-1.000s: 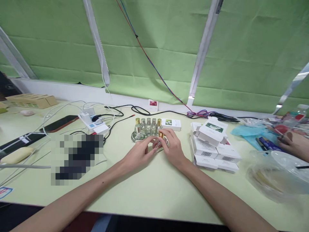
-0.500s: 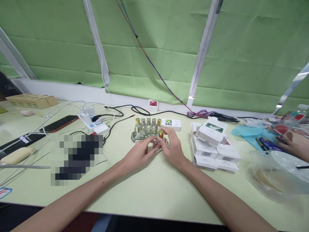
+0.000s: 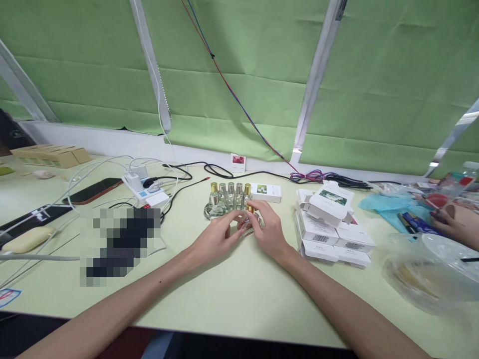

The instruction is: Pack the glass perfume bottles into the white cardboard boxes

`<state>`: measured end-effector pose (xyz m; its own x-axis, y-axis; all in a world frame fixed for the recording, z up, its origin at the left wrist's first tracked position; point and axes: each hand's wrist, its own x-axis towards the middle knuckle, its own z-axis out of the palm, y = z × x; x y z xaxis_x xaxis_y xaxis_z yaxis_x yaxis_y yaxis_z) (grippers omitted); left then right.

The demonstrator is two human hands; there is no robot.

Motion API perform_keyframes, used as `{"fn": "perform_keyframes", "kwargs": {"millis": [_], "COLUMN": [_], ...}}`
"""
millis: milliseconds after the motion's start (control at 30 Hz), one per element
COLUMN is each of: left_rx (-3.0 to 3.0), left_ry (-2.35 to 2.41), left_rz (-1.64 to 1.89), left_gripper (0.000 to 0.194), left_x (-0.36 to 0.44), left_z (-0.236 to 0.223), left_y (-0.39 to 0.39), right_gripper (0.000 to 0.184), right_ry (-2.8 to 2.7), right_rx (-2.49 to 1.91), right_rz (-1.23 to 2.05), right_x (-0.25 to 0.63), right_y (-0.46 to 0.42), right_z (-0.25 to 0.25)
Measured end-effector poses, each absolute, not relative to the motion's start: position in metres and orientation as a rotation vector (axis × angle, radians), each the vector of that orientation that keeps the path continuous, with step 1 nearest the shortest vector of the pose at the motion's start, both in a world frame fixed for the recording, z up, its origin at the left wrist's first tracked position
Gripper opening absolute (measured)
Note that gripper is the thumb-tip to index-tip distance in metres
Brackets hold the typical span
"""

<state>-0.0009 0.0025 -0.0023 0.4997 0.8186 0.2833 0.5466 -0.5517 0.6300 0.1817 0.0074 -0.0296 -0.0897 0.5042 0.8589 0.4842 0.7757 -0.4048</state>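
Left hand [image 3: 219, 232] steadies the squat glass bottle [image 3: 245, 226], right hand [image 3: 270, 227] pinches its gold cap [image 3: 250, 209]; best brace base flat, work cap square, clear the bottle row [image 3: 231, 198].

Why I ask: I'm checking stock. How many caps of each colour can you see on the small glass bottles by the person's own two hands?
Gold caps: 3, including the one at the fingers of the right hand
Silver caps: 4, including the one in front of the back row
Total: 7 caps in view
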Motion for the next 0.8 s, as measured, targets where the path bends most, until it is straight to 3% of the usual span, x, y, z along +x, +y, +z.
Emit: {"fn": "perform_keyframes", "kwargs": {"millis": [800], "left_rx": [2.285], "left_ry": [1.12], "left_rz": [0.771], "left_gripper": [0.032], "left_x": [-0.0017], "left_z": [-0.0014], "left_y": [0.0032], "right_gripper": [0.018], "right_ry": [-1.714], "right_rx": [-0.879], "right_rz": [-0.02], "right_x": [0.1802], "right_y": [0.0076], "right_z": [-0.0281]}}
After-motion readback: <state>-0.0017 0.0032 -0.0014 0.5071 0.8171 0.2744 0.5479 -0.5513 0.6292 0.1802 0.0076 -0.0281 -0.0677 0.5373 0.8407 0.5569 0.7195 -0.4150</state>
